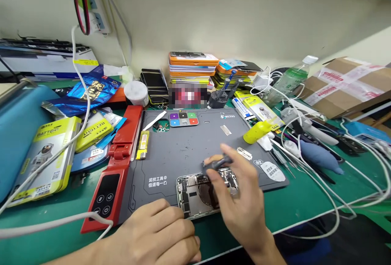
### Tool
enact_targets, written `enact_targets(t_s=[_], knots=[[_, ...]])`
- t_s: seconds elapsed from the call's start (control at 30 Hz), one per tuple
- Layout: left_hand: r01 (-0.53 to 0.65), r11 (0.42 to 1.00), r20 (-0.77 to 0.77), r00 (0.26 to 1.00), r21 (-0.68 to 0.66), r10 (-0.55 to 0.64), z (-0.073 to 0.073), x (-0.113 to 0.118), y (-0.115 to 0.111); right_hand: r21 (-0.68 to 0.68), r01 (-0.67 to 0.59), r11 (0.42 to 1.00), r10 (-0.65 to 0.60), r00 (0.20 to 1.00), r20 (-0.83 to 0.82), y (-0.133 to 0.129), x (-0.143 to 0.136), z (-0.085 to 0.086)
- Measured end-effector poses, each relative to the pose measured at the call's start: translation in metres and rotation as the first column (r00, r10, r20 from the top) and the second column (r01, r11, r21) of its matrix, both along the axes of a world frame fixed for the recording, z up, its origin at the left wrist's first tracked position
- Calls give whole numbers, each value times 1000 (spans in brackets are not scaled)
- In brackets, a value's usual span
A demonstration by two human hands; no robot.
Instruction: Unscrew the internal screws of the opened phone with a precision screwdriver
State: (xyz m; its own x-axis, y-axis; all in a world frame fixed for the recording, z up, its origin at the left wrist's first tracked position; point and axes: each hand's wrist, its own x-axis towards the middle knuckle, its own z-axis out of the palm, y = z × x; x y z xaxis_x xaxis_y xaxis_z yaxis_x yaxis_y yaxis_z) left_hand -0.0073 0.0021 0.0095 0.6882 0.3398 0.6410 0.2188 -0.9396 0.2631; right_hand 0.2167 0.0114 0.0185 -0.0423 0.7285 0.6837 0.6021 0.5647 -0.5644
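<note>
An opened phone (pixel 192 200) with its inner parts showing lies at the front edge of the grey mat (pixel 183 147). My right hand (pixel 241 200) is above the phone's right part, its thumb and fingers closed on a dark, short-handled tool (pixel 217 163). Part of the phone is hidden behind that hand. My left hand (pixel 161 232) rests at the phone's lower left corner with its fingers curled; whatever they hold, if anything, is hidden.
A red device (pixel 106 191) borders the mat on the left, crossed by a white cable. On the right are a yellow bottle (pixel 258 131), tangled cables and tools. Stacked orange boxes (pixel 192 62) and a dark tool holder (pixel 217 99) stand behind the mat.
</note>
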Motion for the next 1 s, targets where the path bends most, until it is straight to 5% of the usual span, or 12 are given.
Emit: enact_targets(t_s=[0.13,0.23,0.33,0.6,0.8,1.0], knots=[[30,999,32,999,18,-31,-1,1,0,-57,-34,998,18,968,-252,22,19,45],[40,999,30,999,26,-41,-2,2,0,-115,-149,982,129,978,-163,60,25,80],[40,998,45,998,47,-42,-2,2,-1,-248,-135,959,146,989,29,108,18,96],[34,996,100,994,85,-42,-11,4,1,-352,46,935,89,930,356,196,-7,90],[-21,988,171,985,155,-6,-20,11,5,-364,123,923,153,751,642,216,-14,80],[-31,987,181,983,160,2,-23,12,6,-350,153,924,184,624,760,225,-17,66]])
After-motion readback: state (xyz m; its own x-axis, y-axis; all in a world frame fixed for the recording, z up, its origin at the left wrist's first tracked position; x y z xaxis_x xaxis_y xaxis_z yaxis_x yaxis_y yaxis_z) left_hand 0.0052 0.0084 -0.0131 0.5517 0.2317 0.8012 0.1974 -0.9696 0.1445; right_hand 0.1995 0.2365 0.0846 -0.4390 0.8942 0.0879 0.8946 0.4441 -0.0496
